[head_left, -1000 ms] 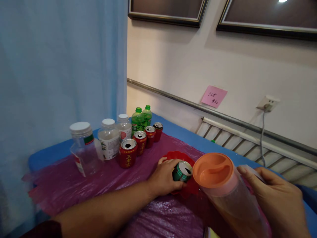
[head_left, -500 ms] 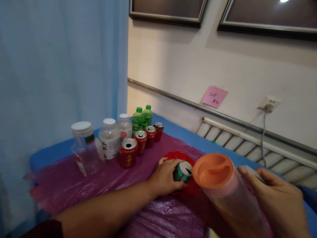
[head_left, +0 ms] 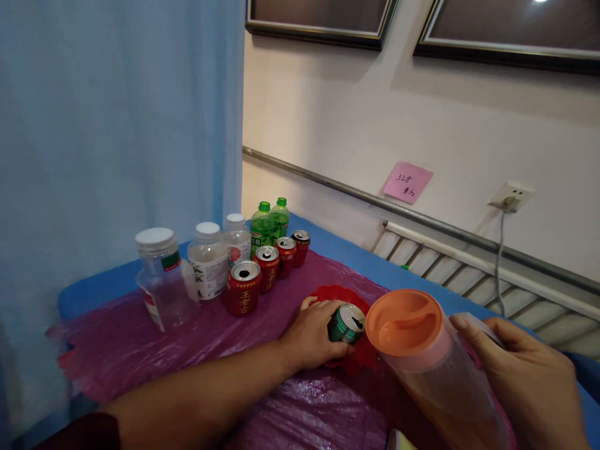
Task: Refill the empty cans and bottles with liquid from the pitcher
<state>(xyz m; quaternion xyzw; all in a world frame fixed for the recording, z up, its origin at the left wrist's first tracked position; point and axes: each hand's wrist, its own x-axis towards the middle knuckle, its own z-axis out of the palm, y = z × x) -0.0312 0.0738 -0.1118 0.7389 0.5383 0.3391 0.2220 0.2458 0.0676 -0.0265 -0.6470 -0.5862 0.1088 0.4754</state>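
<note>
My left hand [head_left: 312, 334] is wrapped round a green drink can [head_left: 347, 324] with an opened top. The can leans a little to the right over a red scalloped dish [head_left: 335, 294]. In my right hand [head_left: 534, 369] is the handle of a clear plastic pitcher [head_left: 450, 394] with an orange lid [head_left: 405, 322]. The pitcher is tilted left, its lid close beside the can's top, and some brownish liquid shows inside. I cannot make out any stream between lid and can.
Opened red cans [head_left: 244, 294] stand in a slanted row on the purple plastic sheet [head_left: 309, 406]. Behind them are clear jars [head_left: 206, 265] with white lids and two green bottles [head_left: 262, 226]. A blue curtain [head_left: 117, 125] hangs at left; a radiator [head_left: 450, 262] lines the wall.
Almost nothing differs. Both hands, the can and the pitcher keep their places; the view has only shifted very slightly.
</note>
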